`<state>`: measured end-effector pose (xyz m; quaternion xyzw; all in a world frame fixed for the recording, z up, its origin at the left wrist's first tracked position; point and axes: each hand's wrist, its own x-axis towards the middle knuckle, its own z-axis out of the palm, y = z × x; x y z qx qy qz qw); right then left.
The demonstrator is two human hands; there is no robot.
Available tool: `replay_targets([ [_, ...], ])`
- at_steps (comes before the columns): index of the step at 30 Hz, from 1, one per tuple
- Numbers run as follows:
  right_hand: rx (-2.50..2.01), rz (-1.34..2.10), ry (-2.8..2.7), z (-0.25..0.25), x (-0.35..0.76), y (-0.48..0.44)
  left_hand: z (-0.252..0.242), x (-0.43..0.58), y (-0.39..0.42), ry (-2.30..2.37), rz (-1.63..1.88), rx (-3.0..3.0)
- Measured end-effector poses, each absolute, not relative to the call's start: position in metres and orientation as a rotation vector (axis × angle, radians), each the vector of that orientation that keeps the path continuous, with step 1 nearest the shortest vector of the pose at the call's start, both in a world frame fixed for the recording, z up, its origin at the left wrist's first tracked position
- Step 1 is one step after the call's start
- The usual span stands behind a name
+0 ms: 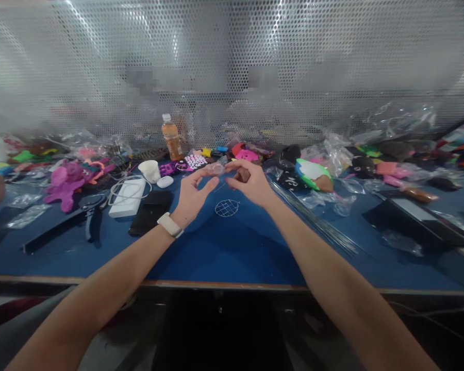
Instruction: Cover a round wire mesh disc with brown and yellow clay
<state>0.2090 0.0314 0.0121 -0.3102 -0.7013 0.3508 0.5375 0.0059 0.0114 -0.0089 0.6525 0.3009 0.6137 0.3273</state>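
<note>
Both my hands are raised over the middle of the blue table (224,247). My left hand (192,193), a white watch on its wrist, has its fingers stretched toward a small clear plastic bag (215,168) and touches it with the fingertips. My right hand (249,183) is curled in a pinch on the same bag from the right. A thin wire or needle seems to hang below the bag; it is too small to be sure. On the table just under my hands lies a small round white mesh disc (227,207).
A white power bank with cable (128,200), a black phone (150,219), a white cup (150,170) and an orange drink bottle (171,137) stand left of centre. Colourful soft toys and plastic bags line the back. A bundle of thin rods (313,219) lies right. Perforated metal screen behind.
</note>
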Motion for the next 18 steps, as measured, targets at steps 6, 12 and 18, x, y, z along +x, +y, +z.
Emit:
replay_targets([
  [6, -0.815, 0.662, -1.743, 0.0069, 0.1983, 0.0246, -0.0164, 0.0087, 0.0174, 0.824, 1.642, 1.577],
  [12, -0.879, 0.529, -1.821, 0.0053, 0.1981, 0.0249, -0.0171, 0.0076, 0.0204, 0.803, 1.625, 1.556],
  [18, -0.909, 0.451, -1.852, 0.0055, 0.1994, 0.0255, -0.0166, 0.0063, 0.0208, 0.813, 1.605, 1.551],
])
